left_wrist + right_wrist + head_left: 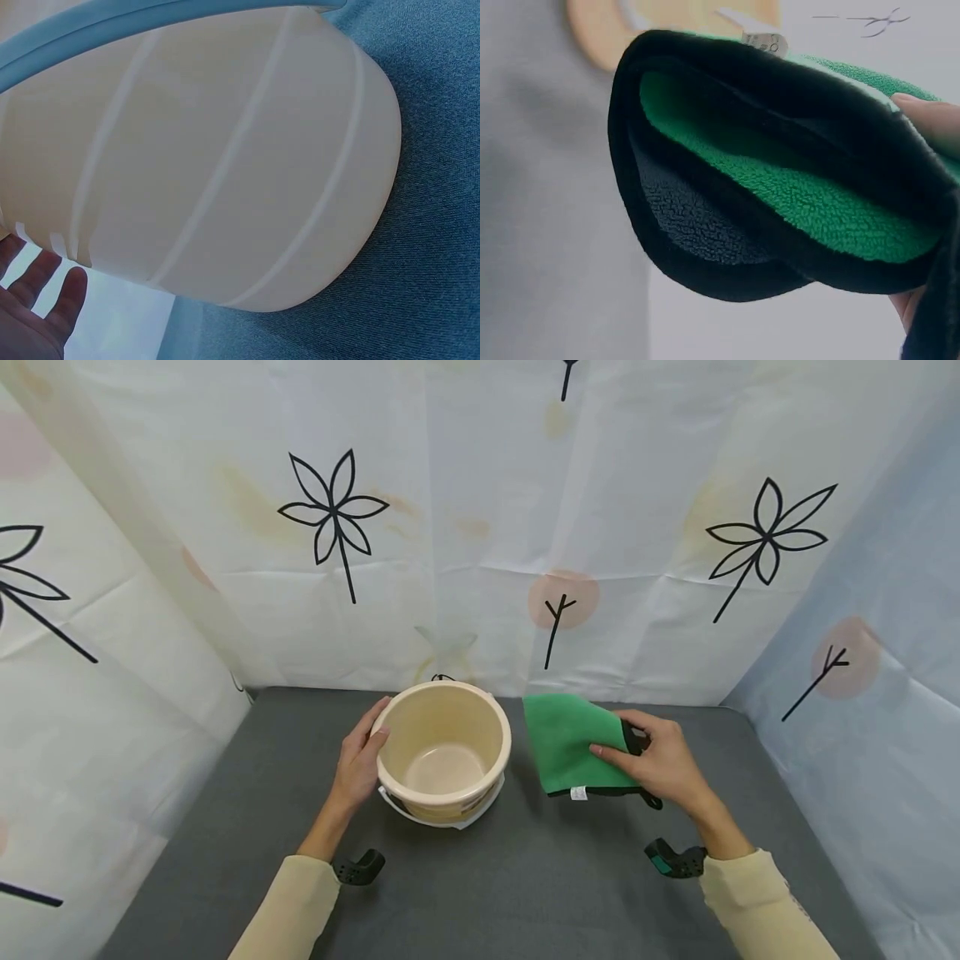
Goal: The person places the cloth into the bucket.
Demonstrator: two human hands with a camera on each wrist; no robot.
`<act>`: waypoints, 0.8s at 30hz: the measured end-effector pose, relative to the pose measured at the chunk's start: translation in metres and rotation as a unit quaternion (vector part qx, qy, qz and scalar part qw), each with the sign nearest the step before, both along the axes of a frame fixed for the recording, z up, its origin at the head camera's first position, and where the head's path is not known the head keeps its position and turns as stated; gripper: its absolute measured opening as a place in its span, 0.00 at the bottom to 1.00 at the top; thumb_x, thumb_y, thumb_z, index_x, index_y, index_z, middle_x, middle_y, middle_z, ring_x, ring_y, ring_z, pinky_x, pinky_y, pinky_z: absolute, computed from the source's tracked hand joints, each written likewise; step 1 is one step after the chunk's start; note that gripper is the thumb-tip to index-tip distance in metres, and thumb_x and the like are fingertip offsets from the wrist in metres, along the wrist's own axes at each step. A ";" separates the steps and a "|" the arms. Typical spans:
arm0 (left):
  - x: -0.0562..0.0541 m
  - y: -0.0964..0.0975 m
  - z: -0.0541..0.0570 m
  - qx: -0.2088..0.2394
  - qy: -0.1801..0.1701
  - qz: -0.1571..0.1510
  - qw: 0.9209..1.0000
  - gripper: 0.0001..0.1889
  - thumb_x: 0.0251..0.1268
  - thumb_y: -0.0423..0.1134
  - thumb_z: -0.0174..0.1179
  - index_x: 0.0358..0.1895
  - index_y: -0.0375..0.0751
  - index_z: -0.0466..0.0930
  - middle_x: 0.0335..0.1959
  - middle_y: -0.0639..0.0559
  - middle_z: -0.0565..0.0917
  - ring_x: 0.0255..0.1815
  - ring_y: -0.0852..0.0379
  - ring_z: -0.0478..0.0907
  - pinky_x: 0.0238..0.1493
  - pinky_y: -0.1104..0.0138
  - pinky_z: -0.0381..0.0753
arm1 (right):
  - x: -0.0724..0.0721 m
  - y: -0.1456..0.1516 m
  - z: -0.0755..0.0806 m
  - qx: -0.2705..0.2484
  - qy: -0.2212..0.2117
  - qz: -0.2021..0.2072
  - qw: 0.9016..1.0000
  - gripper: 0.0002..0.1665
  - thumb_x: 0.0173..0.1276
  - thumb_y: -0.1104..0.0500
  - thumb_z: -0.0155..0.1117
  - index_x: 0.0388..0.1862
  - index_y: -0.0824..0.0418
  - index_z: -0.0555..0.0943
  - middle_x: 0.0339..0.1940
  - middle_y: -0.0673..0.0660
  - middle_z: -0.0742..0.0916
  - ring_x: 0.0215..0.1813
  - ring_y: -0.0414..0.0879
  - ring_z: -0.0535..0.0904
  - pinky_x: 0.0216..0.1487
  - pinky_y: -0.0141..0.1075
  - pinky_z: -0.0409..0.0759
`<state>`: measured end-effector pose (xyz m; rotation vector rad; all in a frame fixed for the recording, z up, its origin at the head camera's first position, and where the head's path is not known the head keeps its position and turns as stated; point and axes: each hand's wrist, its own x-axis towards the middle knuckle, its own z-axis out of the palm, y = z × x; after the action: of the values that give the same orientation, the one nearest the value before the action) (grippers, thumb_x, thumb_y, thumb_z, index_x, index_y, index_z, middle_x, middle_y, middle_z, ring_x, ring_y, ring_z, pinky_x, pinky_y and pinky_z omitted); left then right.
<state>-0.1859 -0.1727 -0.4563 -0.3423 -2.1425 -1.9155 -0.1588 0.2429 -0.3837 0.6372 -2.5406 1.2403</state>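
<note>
A cream plastic bucket [442, 706] stands upright on the dark table, its inside bare and its white handle [459, 823] hanging down at the front. My left hand [358, 768] rests against the bucket's left side, fingertips at the rim. In the left wrist view its fingers are spread beside the ribbed bucket wall [202, 150]. To the right of the bucket, my right hand [667, 767] pinches a folded green towel [573, 743] by its black-edged right end. The right wrist view shows the terry folds [810, 199] and a small white label [765, 42].
The dark grey table [510, 893] reaches back to a white fabric backdrop [480, 527] printed with black flowers and trees. More fabric hangs along the left and right sides. A black band [675, 860] with a small device sits on each wrist.
</note>
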 end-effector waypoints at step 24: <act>0.001 0.002 0.002 0.010 0.013 0.001 1.000 0.23 0.81 0.27 0.45 0.74 0.25 0.62 0.74 0.29 0.65 0.72 0.36 0.63 0.58 0.81 0.71 | -0.035 -0.091 0.082 -0.071 0.107 0.145 0.981 0.25 0.57 0.69 0.79 0.55 0.65 0.85 0.49 0.57 0.88 0.48 0.49 0.86 0.43 0.37 0.86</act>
<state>-0.1849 -0.1711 -0.4546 -0.3589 -2.1057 -1.9188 -0.1933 0.1514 -0.3016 1.0727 -2.2165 1.3466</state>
